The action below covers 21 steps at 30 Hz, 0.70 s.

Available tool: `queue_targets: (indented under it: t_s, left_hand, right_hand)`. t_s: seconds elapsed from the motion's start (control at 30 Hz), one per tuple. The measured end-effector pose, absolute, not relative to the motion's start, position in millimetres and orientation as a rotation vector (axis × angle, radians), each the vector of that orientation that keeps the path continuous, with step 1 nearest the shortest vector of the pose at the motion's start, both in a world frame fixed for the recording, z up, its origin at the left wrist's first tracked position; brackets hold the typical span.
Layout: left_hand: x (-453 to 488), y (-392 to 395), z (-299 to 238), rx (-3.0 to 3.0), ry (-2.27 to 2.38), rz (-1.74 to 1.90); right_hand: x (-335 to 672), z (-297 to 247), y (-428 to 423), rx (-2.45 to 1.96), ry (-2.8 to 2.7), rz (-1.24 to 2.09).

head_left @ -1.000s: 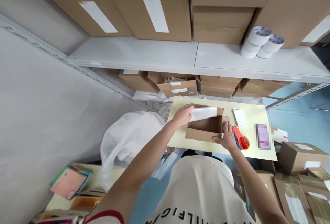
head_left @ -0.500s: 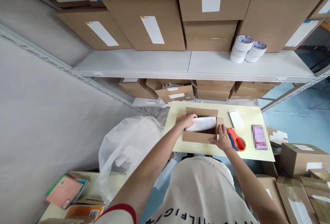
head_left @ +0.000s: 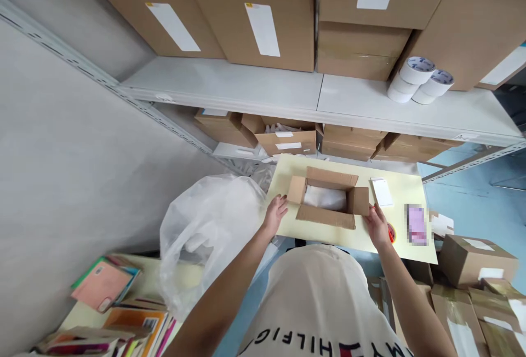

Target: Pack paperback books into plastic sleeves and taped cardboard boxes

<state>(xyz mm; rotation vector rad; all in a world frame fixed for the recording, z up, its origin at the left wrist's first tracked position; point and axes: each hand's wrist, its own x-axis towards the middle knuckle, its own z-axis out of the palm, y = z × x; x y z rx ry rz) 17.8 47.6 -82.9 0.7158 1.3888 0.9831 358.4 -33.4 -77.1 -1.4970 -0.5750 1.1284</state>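
Note:
An open cardboard box (head_left: pixel 324 218) stands on the pale yellow table with its flaps spread outward. Inside it lies a white wrapped packet (head_left: pixel 325 198). My left hand (head_left: pixel 275 216) is beside the box's left flap, fingers apart and holding nothing. At the right flap, my right hand (head_left: pixel 376 226) is closed over the tape dispenser, covering most of it. Only a bit of red at my fingertips and the tape roll (head_left: pixel 391 232) beside my hand show.
A white card (head_left: pixel 382 191) and a blurred pink item (head_left: pixel 417 224) lie on the table's right side. A large clear plastic bag (head_left: pixel 209 225) stands to the left. Shelves with cartons and white tape rolls (head_left: pixel 417 70) rise behind; more boxes (head_left: pixel 476 264) are stacked at right.
My left hand has let go of the white packet, now lying in the box, and moved left out of it. My right hand has shifted from the box's edge onto the tape dispenser.

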Motion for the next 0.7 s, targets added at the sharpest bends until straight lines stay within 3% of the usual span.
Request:
queue_targets:
  t_s: [0.1,0.2,0.37,0.5,0.7]
  left_hand:
    - [24,46,-94,0.737,1.143,0.987]
    - [25,55,-90,1.244,1.009,0.85]
    - [10,73,-79,2.15,0.85,0.368]
    - [15,75,-83,2.186,0.974,0.476]
    - [39,78,-95,1.689,1.338,0.844]
  right_hand:
    - [364,-72,-32,-1.449,-0.72,1.256]
    - [368,-66,-28,-1.528,-1.325,1.286]
    - [367,-65,-24,-1.689,-2.152,0.986]
    - [361,-71,-22,-1.726,-2.152,0.79]
    - [352,-77,3,-1.863,-1.752,0.553]
